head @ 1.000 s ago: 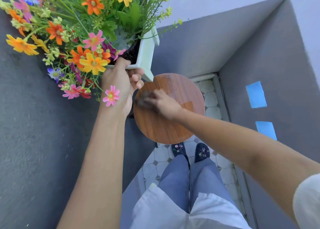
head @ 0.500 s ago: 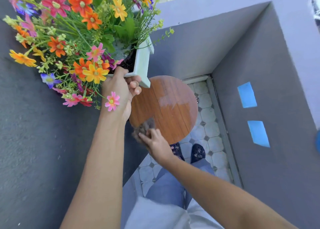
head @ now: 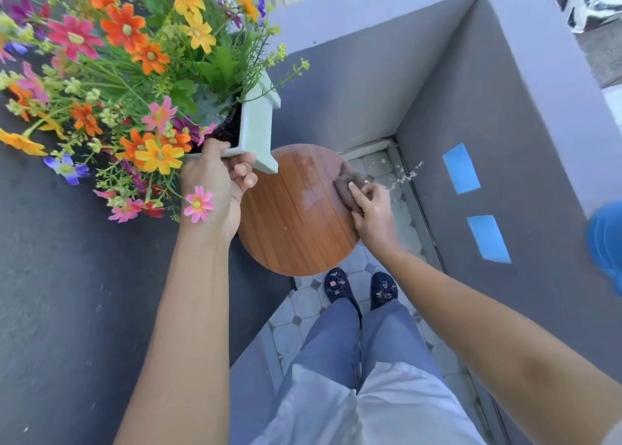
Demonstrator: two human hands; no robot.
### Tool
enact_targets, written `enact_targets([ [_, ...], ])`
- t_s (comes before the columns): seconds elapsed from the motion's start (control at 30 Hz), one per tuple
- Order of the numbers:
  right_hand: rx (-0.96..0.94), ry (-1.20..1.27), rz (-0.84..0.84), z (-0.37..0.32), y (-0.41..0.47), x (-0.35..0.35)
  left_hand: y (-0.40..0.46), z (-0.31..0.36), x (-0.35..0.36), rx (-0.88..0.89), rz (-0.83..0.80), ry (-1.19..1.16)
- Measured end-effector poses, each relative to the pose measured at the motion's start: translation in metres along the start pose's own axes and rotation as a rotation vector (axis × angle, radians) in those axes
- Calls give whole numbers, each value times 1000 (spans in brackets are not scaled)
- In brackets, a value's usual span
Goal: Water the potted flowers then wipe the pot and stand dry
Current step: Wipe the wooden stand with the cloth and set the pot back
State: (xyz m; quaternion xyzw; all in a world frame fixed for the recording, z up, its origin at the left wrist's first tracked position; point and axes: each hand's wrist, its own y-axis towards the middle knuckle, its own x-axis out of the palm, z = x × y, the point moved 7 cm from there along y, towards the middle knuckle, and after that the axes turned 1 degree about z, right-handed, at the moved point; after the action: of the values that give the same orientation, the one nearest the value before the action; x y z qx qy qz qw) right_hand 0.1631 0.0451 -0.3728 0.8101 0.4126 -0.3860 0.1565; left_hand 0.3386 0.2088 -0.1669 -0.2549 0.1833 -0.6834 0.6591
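Right hand (head: 372, 214) nearest to round brown wooden stand top (head: 296, 215), at its right edge; fingers pressed shut on small dark fuzzy cloth (head: 350, 185). Wet shiny patch (head: 311, 193) just left of cloth, so next wipe likely goes left. Water drops (head: 405, 175) flying off right. Left hand (head: 218, 188) curled tight round white square pot (head: 257, 131) of bright flowers (head: 128, 70), held up above stand's far left edge.

Bare forearms, blue jeans (head: 336, 343), a white top (head: 387, 411) and dark charm-studded clogs (head: 338, 284).
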Motion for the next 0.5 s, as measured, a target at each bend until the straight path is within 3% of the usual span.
enact_targets([
  [0.27, -382, 17, -280, -64, -118, 66, -5, -4, 5, 15, -1, 7],
  [0.43, -392, 12, -318, -42, -115, 56, -6, -3, 2, 18, -9, 22],
  [0.5, -302, 19, -217, -25, -93, 34, -7, -3, 2, 24, -14, 26],
])
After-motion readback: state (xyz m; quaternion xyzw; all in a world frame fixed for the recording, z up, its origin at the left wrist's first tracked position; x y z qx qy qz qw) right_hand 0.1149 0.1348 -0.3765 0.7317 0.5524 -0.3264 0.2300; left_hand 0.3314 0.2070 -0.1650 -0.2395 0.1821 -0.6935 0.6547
